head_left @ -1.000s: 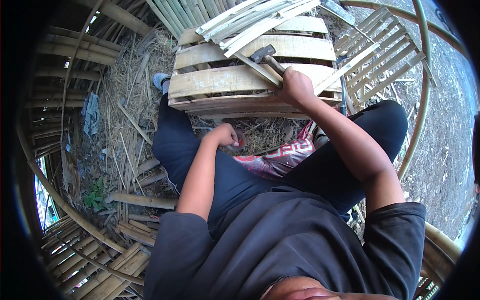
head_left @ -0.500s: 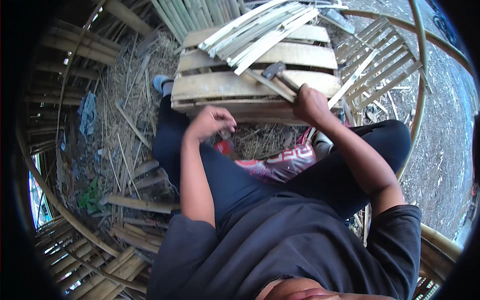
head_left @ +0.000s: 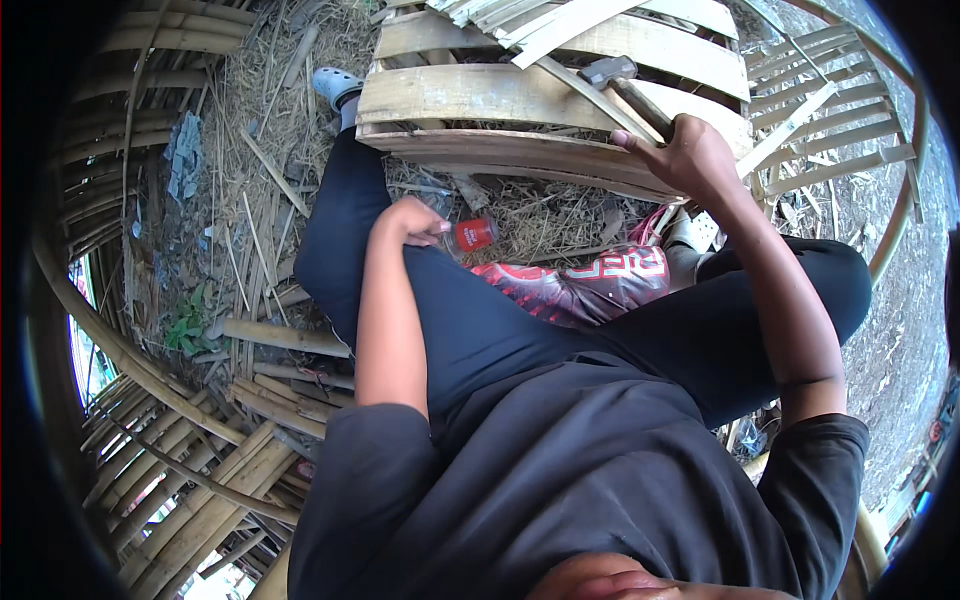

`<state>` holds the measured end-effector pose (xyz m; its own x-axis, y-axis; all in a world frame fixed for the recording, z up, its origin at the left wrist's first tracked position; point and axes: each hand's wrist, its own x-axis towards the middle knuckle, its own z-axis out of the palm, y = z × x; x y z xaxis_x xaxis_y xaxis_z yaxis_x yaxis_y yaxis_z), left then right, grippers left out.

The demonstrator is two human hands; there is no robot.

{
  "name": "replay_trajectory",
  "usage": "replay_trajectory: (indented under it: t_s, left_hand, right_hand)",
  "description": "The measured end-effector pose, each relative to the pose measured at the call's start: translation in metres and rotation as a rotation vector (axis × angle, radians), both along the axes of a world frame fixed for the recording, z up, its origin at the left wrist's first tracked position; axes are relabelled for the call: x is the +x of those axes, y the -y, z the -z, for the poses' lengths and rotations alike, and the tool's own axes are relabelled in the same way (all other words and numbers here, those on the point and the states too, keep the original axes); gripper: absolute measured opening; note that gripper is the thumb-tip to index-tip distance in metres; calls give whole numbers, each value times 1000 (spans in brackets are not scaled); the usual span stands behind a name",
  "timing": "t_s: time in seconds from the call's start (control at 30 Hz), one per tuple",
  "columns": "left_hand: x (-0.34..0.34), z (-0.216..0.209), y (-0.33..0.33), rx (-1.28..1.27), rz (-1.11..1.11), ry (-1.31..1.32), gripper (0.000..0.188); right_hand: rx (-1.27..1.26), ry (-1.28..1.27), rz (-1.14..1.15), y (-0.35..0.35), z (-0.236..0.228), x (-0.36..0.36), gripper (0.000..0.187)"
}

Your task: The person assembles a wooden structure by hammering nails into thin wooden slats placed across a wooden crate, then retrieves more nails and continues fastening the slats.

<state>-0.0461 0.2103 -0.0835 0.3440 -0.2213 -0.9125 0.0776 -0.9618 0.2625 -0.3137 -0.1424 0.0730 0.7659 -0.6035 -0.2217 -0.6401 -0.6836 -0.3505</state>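
Note:
My left hand is low over my left thigh, its fingers curled and pressed together at the near end of a clear plastic container with a red label. Whatever the fingertips hold, if anything, is too small to make out. My right hand grips the handle end of a hammer, thumb stretched out along the crate's edge. The hammer's dark metal head rests over the top of a slatted wooden crate. Alongside the handle lies a narrow wooden strip.
Loose thin strips are piled on the crate's far side. A slatted panel leans at its right. Straw and scraps cover the ground. A printed red and grey cloth bag lies between my legs. Bamboo poles lie at left.
My left hand has come down beside the red-labelled container. The view has shifted, so the crate sits higher. My right hand still holds the hammer, its thumb now extended.

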Motion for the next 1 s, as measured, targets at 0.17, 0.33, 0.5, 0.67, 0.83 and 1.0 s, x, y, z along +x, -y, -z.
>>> replay_trajectory:
  t_s: [0.17,0.33,0.5,0.67,0.83,1.0]
  left_hand:
    - [14,105,-12,270,169,66,40]
    - [18,141,-4,325,-46,-135,56]
    - [0,108,4,228,209,166,33]
    - [-97,-37,55,-210,649,743,16]
    - [-158,-146,41,-880,1032,1129,9]
    - [-182,-179,34,-952,1073,1306,5]
  right_hand:
    - [26,-52,-14,6,2,4,89]
    - [110,-47,-2,8,3,2,86]
    - [72,-6,-31,3,4,5,85]
    - [89,17,-13,8,4,-2,85]
    - [87,-2,-20,7,9,0,85]
    - [66,11,-39,5,17,2,86]
